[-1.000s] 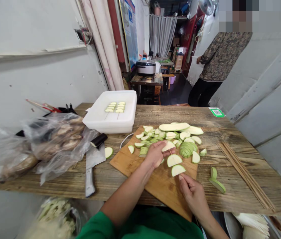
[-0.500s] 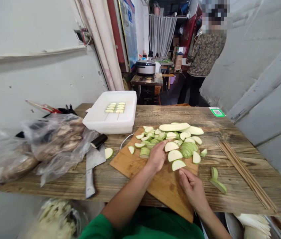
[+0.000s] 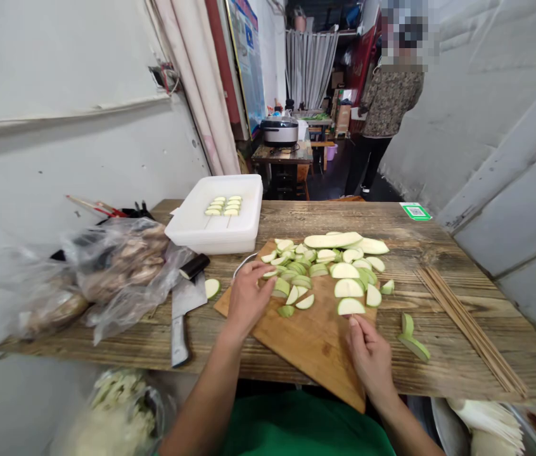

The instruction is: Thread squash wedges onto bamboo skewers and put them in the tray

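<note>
Bags [image 3: 116, 272] of clear plastic, stuffed with brown mushrooms, slump at the left end of the tabletop [image 3: 296, 218], with a cleaver [image 3: 183, 310] just beside them. Behind, a white tray [image 3: 192, 231] holds two short rows of skewered slices [image 3: 224, 206], most of its floor bare. The left hand [image 3: 248, 297] rests at the left corner of the cutting board [image 3: 315, 348], grip spread over the loose squash slices [image 3: 296, 266]. The right hand [image 3: 370, 354] has its grip pressed together against the nearest of three lined-up slices [image 3: 348, 288]. The board's near corner overhangs the tabletop edge. Bare skewers [image 3: 467, 329] lie toward the right edge, free wood between them and the board.
</note>
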